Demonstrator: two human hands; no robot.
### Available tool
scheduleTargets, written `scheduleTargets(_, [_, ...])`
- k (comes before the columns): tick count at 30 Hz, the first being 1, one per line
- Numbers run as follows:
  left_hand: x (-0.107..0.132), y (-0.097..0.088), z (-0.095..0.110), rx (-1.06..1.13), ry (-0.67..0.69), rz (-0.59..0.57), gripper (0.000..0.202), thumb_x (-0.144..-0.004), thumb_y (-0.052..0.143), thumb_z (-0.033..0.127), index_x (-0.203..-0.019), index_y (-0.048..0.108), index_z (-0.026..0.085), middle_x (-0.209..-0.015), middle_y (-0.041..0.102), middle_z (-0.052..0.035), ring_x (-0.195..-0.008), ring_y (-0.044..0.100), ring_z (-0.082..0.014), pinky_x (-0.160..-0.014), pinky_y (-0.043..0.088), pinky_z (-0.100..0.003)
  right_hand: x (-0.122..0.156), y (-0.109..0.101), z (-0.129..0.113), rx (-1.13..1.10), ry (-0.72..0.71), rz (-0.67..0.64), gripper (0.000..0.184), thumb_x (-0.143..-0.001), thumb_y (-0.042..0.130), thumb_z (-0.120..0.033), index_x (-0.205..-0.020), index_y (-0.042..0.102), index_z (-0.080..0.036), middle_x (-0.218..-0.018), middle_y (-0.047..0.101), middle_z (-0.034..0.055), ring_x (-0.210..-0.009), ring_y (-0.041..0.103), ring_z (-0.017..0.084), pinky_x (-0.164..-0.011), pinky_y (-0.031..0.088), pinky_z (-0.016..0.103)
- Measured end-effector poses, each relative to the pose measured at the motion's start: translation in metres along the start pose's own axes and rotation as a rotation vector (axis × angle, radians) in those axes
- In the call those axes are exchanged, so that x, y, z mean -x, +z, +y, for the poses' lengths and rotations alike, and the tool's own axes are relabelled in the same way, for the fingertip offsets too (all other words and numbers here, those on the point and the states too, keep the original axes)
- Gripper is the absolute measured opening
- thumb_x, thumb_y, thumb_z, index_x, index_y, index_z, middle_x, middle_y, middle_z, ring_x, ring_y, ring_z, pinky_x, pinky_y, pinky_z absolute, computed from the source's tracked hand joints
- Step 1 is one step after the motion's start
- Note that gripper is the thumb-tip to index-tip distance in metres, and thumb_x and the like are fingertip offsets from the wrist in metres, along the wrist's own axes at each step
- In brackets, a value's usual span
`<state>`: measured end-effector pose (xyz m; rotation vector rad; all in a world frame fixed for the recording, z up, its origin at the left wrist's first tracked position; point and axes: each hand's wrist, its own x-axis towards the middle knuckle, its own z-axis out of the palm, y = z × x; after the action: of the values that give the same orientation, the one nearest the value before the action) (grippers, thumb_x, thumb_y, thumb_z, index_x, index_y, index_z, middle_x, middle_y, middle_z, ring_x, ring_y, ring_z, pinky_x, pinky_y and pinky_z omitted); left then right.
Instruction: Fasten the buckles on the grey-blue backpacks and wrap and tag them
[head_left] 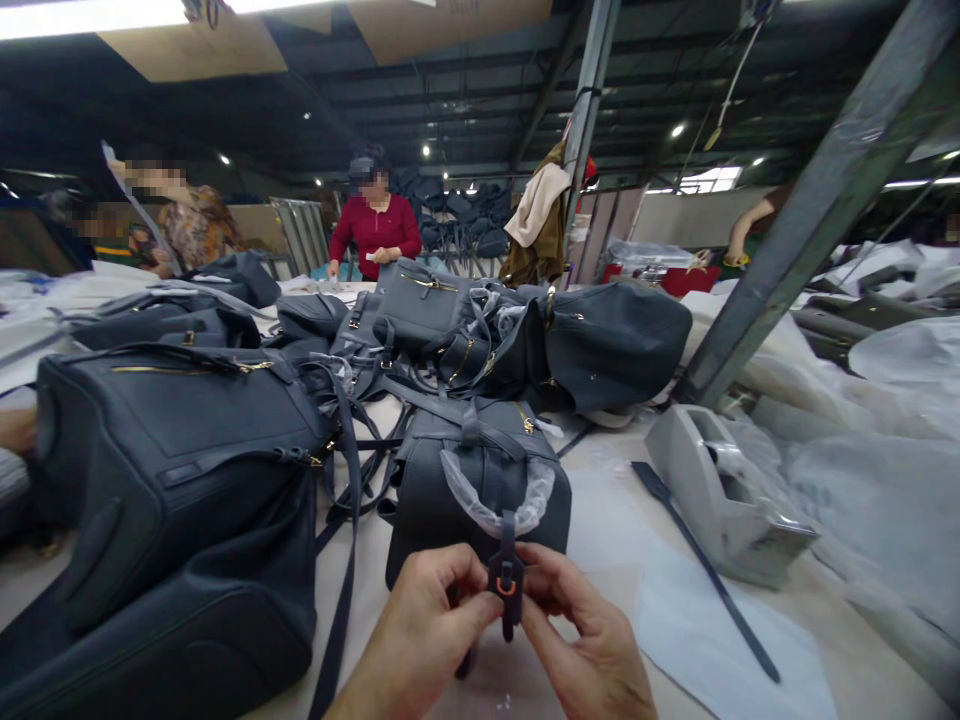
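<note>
A dark blue leather bag [480, 490] stands on the table right in front of me, its top handle wrapped in clear plastic [491, 500]. A small dark strap tab with an orange ring [507, 585] hangs from that handle. My left hand [427, 630] pinches the tab from the left and my right hand [585, 640] pinches it from the right. Both hands have their fingers closed on it near the bottom edge of the view.
Several more dark blue bags [180, 450] are piled at left and across the middle. A grey tape dispenser [720, 490] and a loose dark strap [705, 565] lie at right beside white wrapping sheets [862, 480]. A slanted steel post [817, 200] rises at right. Other people work at the far side.
</note>
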<state>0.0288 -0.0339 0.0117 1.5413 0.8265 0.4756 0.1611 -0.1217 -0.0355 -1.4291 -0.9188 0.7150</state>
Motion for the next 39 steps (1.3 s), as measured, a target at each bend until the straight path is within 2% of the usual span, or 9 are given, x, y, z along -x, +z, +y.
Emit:
scheduleTargets(5, [-0.005,0.0,-0.006,0.125,0.053,-0.019,0.022,-0.07,0.067,0.026,-0.061,0.048,0.016,-0.062,0.052,0.0015,-0.06,0.046,-0.0102,-0.055,0.035,-0.022,0.003,0.006,-0.011,-0.149,0.039,0.051,0.042,-0.075,0.076,-0.044,-0.108,0.065,-0.021,-0.08,0.075,0.0032,-0.075,0.069,0.018,-0.068,0.054,0.024])
scheduleTargets(11, [-0.007,0.006,-0.001,0.318,0.025,-0.187,0.023,-0.06,0.06,0.021,-0.06,0.037,0.02,-0.06,0.049,0.0039,-0.054,0.049,-0.0107,-0.053,0.039,-0.023,0.002,0.012,-0.017,-0.505,0.231,-0.057,0.048,-0.063,0.085,-0.041,-0.094,0.055,-0.02,-0.066,0.067,-0.0017,-0.056,0.055,0.009,-0.048,0.041,0.016])
scheduleTargets(14, [-0.004,0.015,-0.001,-0.068,0.14,-0.014,0.015,-0.064,0.052,0.015,-0.061,0.038,0.021,-0.057,0.043,0.0042,-0.053,0.044,-0.0112,-0.05,0.031,-0.022,-0.002,0.008,-0.018,-0.544,0.296,-0.085,0.046,-0.061,0.086,-0.032,-0.093,0.055,-0.019,-0.06,0.06,-0.0052,-0.049,0.047,0.006,-0.044,0.034,0.015])
scheduleTargets(18, [-0.002,0.026,-0.007,-0.697,0.588,0.258,0.017,-0.065,0.043,0.003,-0.067,0.043,0.02,-0.066,0.053,-0.0015,-0.062,0.048,-0.017,-0.055,0.028,-0.028,-0.007,0.0,-0.022,-0.603,0.386,-0.083,0.044,-0.063,0.085,-0.026,-0.095,0.058,-0.018,-0.061,0.06,-0.0059,-0.048,0.045,0.004,-0.046,0.035,0.015])
scheduleTargets(20, [-0.003,0.028,-0.011,-0.839,0.745,0.323,0.019,-0.069,0.041,0.001,-0.071,0.045,0.02,-0.07,0.057,-0.0031,-0.065,0.05,-0.019,-0.057,0.031,-0.03,-0.009,-0.003,-0.023,-0.658,0.436,-0.091,0.045,-0.061,0.087,-0.028,-0.096,0.059,-0.018,-0.062,0.061,-0.0054,-0.049,0.047,0.005,-0.048,0.038,0.016])
scheduleTargets(23, [-0.004,0.023,-0.015,-0.899,0.803,0.364,0.02,-0.077,0.04,0.002,-0.074,0.046,0.021,-0.073,0.058,-0.0029,-0.064,0.051,-0.0183,-0.057,0.033,-0.029,-0.011,-0.006,-0.021,-0.74,0.511,-0.096,0.048,-0.058,0.091,-0.031,-0.094,0.064,-0.016,-0.068,0.064,-0.0029,-0.055,0.057,0.007,-0.055,0.048,0.019])
scheduleTargets(28, [-0.003,0.015,-0.018,-0.517,0.572,0.208,0.017,-0.075,0.043,0.005,-0.07,0.04,0.021,-0.068,0.048,0.0014,-0.058,0.047,-0.012,-0.052,0.034,-0.022,-0.006,-0.003,-0.003,-0.816,0.533,-0.124,0.05,-0.05,0.095,-0.023,-0.094,0.071,-0.015,-0.083,0.073,0.0042,-0.063,0.064,0.009,-0.059,0.052,0.019])
scheduleTargets(34, [-0.004,0.023,-0.017,0.226,0.163,0.086,0.022,-0.076,0.056,0.023,-0.067,0.036,0.022,-0.062,0.04,0.0072,-0.047,0.038,-0.0055,-0.045,0.032,-0.019,0.002,0.0,0.01,-0.707,0.322,-0.15,0.036,-0.063,0.089,-0.029,-0.095,0.074,-0.021,-0.091,0.077,0.0063,-0.079,0.068,0.013,-0.07,0.052,0.02])
scheduleTargets(39, [-0.005,0.024,-0.015,0.459,0.031,0.021,0.034,-0.071,0.069,0.028,-0.065,0.037,0.021,-0.053,0.04,0.0106,-0.038,0.032,-0.0019,-0.042,0.028,-0.017,0.0,0.003,0.011,-0.564,0.177,-0.103,0.029,-0.066,0.086,-0.032,-0.09,0.073,-0.022,-0.086,0.076,0.005,-0.077,0.068,0.016,-0.07,0.053,0.024])
